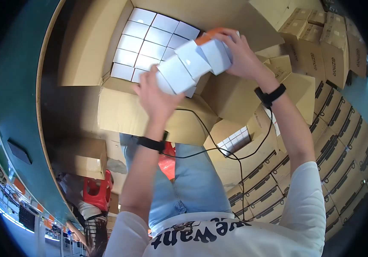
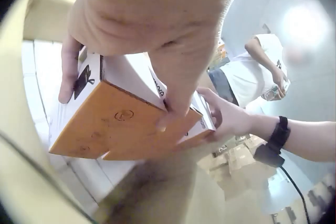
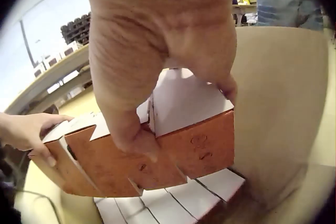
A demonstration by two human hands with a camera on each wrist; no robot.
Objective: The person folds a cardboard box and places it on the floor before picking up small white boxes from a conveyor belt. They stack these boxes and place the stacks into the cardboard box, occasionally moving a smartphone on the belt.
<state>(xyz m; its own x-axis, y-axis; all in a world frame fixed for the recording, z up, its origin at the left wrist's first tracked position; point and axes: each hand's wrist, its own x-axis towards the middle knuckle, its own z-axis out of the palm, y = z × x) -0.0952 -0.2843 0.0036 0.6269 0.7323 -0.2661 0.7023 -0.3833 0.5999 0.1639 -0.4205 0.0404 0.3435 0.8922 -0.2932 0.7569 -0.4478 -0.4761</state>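
Observation:
Both hands hold a row of several small white boxes point(image 1: 177, 70) with orange sides, pressed together end to end over a large open carton point(image 1: 117, 105). At the near left end, my left hand point(image 1: 158, 96) grips the row. My right hand point(image 1: 242, 55) grips the far right end, its fingers over the outer box. In the left wrist view the orange sides point(image 2: 121, 121) face the camera, with thumb and fingers on opposite faces. The right wrist view shows the boxes point(image 3: 194, 148) slightly out of line. Inside the carton, white boxes point(image 1: 143, 40) lie in neat rows below the held ones.
A green table point(image 1: 17, 94) with a dark flat object point(image 1: 20, 150) runs along the left. Stacked brown cartons point(image 1: 325, 55) fill the right side. Another opened carton with white boxes point(image 1: 235, 140) stands near my legs. A red stool point(image 1: 98, 190) is at lower left; wrist cables hang across.

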